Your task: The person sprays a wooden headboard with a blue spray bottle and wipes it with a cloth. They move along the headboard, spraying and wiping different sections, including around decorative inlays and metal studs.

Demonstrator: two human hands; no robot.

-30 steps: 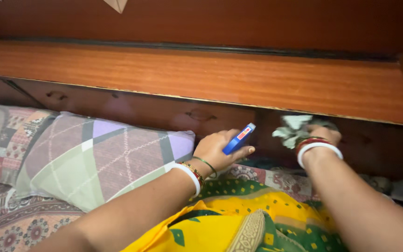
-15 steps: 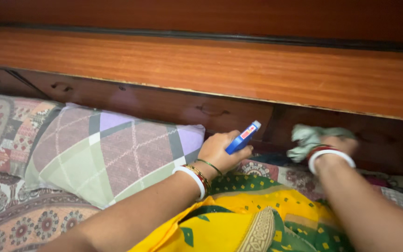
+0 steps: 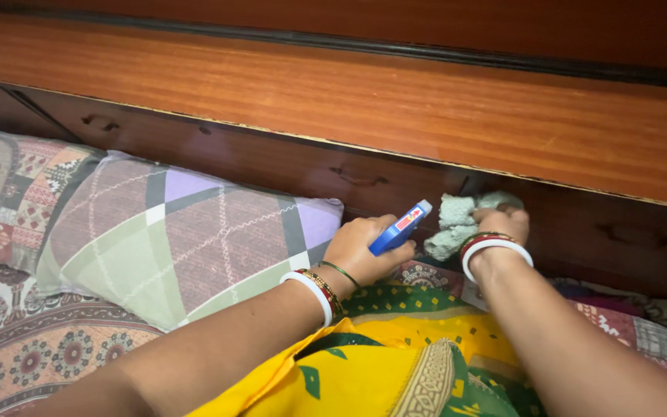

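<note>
Landmark: the wooden headboard (image 3: 395,108), a broad ledge above dark drawer fronts.
Left hand (image 3: 360,249): fingers wrapped round a blue bottle (image 3: 400,228), just below the headboard's drawer fronts.
Bottle axis: long axis tilted, its pale tip up and right toward the headboard, near the cloth.
Right hand (image 3: 502,224): closed on a crumpled pale green cloth (image 3: 455,224), pressed against a drawer front under the ledge.
Around: a checked pillow (image 3: 171,239) leans on the headboard left of the hands; yellow-green fabric (image 3: 395,355) lies below them.
Obstruction: the ledge overhangs both hands.
Room: the drawer fronts run bare to the right; the pillow covers those on the left.
</note>
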